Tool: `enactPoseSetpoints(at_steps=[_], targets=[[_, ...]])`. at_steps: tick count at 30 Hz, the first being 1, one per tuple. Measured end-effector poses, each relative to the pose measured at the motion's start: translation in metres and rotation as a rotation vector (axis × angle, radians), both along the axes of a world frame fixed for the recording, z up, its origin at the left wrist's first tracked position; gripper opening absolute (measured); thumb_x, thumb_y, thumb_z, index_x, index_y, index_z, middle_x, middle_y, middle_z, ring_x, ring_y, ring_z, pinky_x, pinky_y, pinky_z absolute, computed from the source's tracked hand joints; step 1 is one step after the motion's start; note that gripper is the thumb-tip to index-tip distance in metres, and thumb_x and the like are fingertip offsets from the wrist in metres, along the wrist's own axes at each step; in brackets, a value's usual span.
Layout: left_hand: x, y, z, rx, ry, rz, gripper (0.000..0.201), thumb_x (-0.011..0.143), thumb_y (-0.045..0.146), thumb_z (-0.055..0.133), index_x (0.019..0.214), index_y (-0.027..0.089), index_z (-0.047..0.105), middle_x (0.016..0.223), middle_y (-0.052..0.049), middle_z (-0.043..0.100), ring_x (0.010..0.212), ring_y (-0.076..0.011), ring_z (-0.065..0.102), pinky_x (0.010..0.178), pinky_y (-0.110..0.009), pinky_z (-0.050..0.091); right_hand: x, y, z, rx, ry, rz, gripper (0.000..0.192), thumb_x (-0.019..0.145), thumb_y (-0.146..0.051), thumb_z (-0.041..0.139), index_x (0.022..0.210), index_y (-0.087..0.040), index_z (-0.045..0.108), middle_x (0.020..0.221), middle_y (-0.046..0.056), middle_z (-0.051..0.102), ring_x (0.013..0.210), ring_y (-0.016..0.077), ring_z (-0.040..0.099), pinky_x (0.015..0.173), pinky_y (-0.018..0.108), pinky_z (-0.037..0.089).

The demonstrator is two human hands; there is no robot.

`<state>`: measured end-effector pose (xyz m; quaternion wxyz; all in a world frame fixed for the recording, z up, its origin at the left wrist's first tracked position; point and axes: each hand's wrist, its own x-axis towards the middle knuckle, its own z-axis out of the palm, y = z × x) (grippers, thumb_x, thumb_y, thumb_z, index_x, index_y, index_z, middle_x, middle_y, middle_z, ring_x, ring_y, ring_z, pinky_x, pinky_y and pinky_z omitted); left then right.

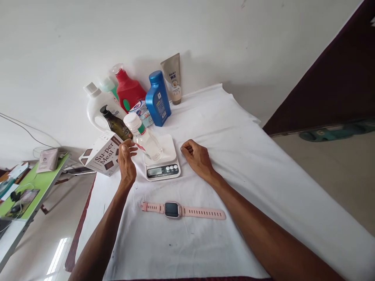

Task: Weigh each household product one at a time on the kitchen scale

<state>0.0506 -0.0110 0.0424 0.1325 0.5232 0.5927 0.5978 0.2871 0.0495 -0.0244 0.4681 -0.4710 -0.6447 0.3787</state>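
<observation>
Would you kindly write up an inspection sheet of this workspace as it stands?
Surface: white cloth over the table, lightly creased.
Job's things: clear bottle with a white cap stands on the kitchen scale.
Clutter: pink smartwatch lies flat in front; Super Meal box, dark bottle, white jug, red jug, blue bottle and beige tube behind.
Grippers: left hand open beside the bottle, contact unclear; right hand loosely curled on the cloth, empty.
Cables: a thin wire along the wall, left.
Surroundings: green side table with oddments; green sandals on the floor.
</observation>
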Motion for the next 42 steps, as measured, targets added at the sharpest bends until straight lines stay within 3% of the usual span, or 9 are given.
enactPoseSetpoints(at_steps=[6,10,26,33,42], targets=[[-0.011,-0.01,-0.047,-0.088,-0.226,0.12,0.079,0.091,0.088,0.043,0.11,0.016,0.067,0.09,-0.007,0.066,0.07,-0.0161,0.065,0.062,-0.029,0.049,-0.001,-0.001,0.0,-0.002,0.003,-0.008,0.012,0.087,-0.033,0.053,0.079,-0.024,0.058,0.076,0.001,0.067,0.069,0.0187,0.061,0.07,0.031,0.047],[-0.016,-0.011,-0.058,-0.104,-0.332,0.128,0.077,0.089,0.088,0.048,0.106,0.016,0.066,0.083,-0.005,0.064,0.064,-0.0139,0.062,0.06,-0.028,0.048,-0.001,-0.001,0.0,-0.003,-0.001,-0.004,0.013,0.086,-0.034,0.054,0.08,-0.024,0.058,0.076,0.001,0.067,0.068,0.0184,0.06,0.069,0.031,0.047],[-0.017,-0.013,-0.056,-0.166,-0.196,0.1,0.066,0.098,0.078,0.047,0.104,0.016,0.07,0.084,-0.006,0.068,0.07,-0.0149,0.064,0.065,-0.029,0.051,-0.001,-0.002,0.004,-0.019,0.004,-0.007,0.013,0.086,-0.033,0.055,0.079,-0.024,0.06,0.074,0.001,0.068,0.066,0.0175,0.059,0.066,0.029,0.047],[-0.016,-0.018,-0.055,-0.153,-0.067,0.065,0.062,0.098,0.076,0.047,0.112,0.02,0.067,0.096,-0.007,0.069,0.078,-0.0177,0.066,0.068,-0.031,0.051,-0.001,-0.001,0.003,-0.013,0.008,-0.012,0.013,0.086,-0.032,0.055,0.078,-0.024,0.06,0.073,0.001,0.068,0.067,0.0178,0.059,0.067,0.029,0.047],[0.009,-0.016,-0.037,-0.095,0.228,0.013,0.053,0.096,0.066,0.059,0.124,0.021,0.062,0.117,-0.011,0.068,0.11,-0.027,0.065,0.095,-0.042,0.051,-0.001,-0.002,0.004,-0.01,0.003,-0.017,0.012,0.085,-0.032,0.056,0.077,-0.024,0.06,0.072,0.001,0.068,0.065,0.0182,0.059,0.067,0.03,0.048]])
